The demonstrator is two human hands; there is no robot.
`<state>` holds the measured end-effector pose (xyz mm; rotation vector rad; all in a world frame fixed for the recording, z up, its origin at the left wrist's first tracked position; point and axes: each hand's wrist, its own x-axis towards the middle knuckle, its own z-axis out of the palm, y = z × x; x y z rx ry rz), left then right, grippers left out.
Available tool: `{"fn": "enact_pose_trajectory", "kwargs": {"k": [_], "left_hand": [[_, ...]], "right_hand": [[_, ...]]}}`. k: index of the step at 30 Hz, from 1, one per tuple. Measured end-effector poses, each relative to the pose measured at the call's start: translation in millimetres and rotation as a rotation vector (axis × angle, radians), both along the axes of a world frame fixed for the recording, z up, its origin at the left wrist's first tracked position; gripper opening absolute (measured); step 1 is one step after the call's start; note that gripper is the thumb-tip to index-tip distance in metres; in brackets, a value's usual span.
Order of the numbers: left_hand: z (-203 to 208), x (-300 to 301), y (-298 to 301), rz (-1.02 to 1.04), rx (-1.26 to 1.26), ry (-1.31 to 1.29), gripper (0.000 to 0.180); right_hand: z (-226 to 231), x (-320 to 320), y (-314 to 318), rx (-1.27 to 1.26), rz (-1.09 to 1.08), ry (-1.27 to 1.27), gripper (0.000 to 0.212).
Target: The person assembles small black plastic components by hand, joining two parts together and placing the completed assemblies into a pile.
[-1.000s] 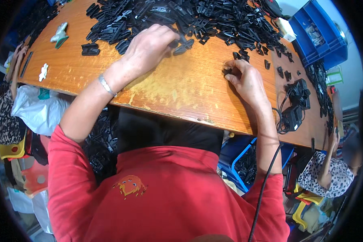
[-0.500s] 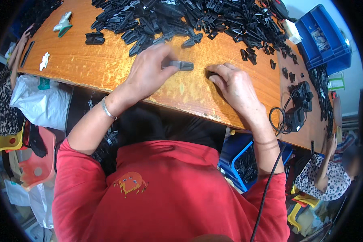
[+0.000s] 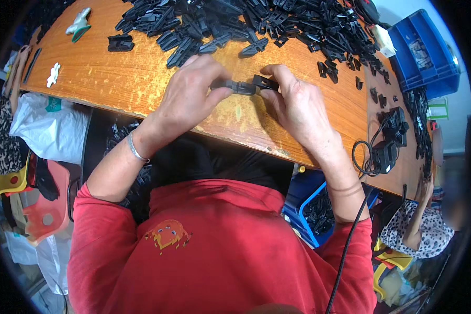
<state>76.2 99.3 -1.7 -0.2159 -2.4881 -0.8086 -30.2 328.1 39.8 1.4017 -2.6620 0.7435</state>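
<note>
Above the worn wooden table [image 3: 141, 83], my left hand [image 3: 196, 86] pinches a long dark plastic part [image 3: 239, 88] between thumb and fingers, its free end pointing right. My right hand [image 3: 297, 97] is closed on a small black plastic piece [image 3: 265, 82]. The two pieces meet end to end, or nearly so; whether they are joined I cannot tell. Just beyond my hands lies a big heap of black plastic parts [image 3: 214, 23], with one loose part [image 3: 254, 47] at its near edge.
Apart on the left lie a black part [image 3: 121, 43], a white cut-out piece [image 3: 53, 75] and a white-and-green item [image 3: 79, 26]. At right are a black adapter with cable [image 3: 386, 152] and blue bins [image 3: 424, 52]. Other people sit at both sides.
My right hand has moved a little left and up, bringing its small black piece against or close to the end of the long part. My left hand has stayed nearly in place.
</note>
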Motion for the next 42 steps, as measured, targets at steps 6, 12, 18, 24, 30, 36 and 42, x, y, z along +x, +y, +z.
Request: {"fn": "enact_pose_trajectory", "kwargs": {"k": [6,12,18,24,30,36,42], "left_hand": [[-1.3,-1.1,-1.0,-0.009,0.027,-0.013,0.02],[-3.0,-3.2,-1.9,-0.024,0.047,0.0,0.018],[1.1,-1.3,1.0,-0.005,0.096,0.028,0.017],[54.4,80.5,-40.5,0.117,-0.127,-0.361,0.017],[86.8,92.6,-55.5,0.248,-0.16,-0.119,0.026],[35.7,-31.8,8.8,0.065,-0.265,0.063,0.032],[-5.1,-99.2,16.5,0.053,-0.337,0.14,0.036]], "right_hand": [[-18.0,-12.0,-6.1,-0.229,0.122,-0.045,0.029],[-23.2,-18.9,-4.2,-0.259,0.114,-0.15,0.021],[-23.4,-13.6,-36.9,-0.238,0.183,0.0,0.022],[-18.9,-16.7,-2.7,-0.21,0.248,-0.068,0.018],[-10.8,-95.5,53.0,0.043,-0.449,0.285,0.028],[-25.8,-127.7,48.5,0.202,-0.437,0.259,0.028],[-25.6,-104.0,43.5,-0.084,-0.289,0.236,0.025]]}}
